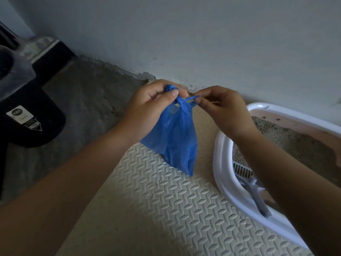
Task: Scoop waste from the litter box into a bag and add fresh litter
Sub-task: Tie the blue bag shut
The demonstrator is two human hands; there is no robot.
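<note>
Dark bin (27, 111) sitting far left on bare concrete, well clear of the work.

Left hand (147, 109) is pinching one twisted handle of the bag (175, 141) between thumb and forefinger, other fingers curled in. Bag is hanging free over the mat (166, 209), not touching it.

Bag handling, my read: thin blue film, soft, slippery, tears easily. Small lump sagging at the bottom, so light load. Best hold is at the bunched handles near the neck, not the body.

Right hand (221, 111) is pinching the other handle with its fingertips, pulling it sideways. Looks like a knot being tied.

Litter box (224, 174) is sitting at right, beside the mat, half hidden by the right forearm. Scoop (256, 191) is lying inside on the litter. Fresh litter step looks not yet done.
</note>
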